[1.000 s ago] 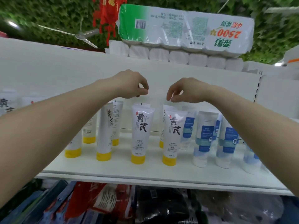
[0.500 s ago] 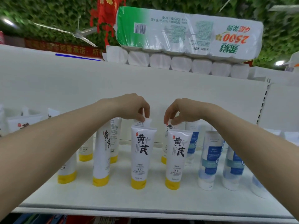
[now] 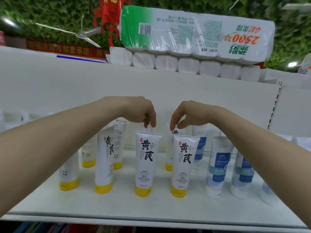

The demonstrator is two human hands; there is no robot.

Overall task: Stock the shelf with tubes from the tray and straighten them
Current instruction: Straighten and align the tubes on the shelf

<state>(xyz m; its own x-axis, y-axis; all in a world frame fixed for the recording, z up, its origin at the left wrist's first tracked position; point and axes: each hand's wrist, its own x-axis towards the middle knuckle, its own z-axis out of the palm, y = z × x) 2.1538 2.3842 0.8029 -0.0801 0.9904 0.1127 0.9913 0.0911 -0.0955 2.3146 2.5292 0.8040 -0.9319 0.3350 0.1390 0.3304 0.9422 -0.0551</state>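
White tubes with yellow caps stand cap-down on the white shelf (image 3: 151,209). My left hand (image 3: 143,111) pinches the top edge of a back-row yellow-capped tube (image 3: 150,128), mostly hidden behind a front tube (image 3: 146,163). My right hand (image 3: 185,115) pinches the top of another back-row tube (image 3: 170,148) behind the second front tube (image 3: 182,165). More yellow-capped tubes (image 3: 104,163) stand to the left, one turned sideways. No tray is in view.
White and blue tubes (image 3: 218,167) stand on the shelf's right half. A large pack of toilet rolls (image 3: 193,39) lies on the shelf top above. The white back panel (image 3: 67,91) rises behind the tubes. Coloured goods show below the shelf edge.
Both hands have come down from above the tubes and now pinch the tops of the two back-row tubes. The view has tilted up, so the shelf sits lower in frame.
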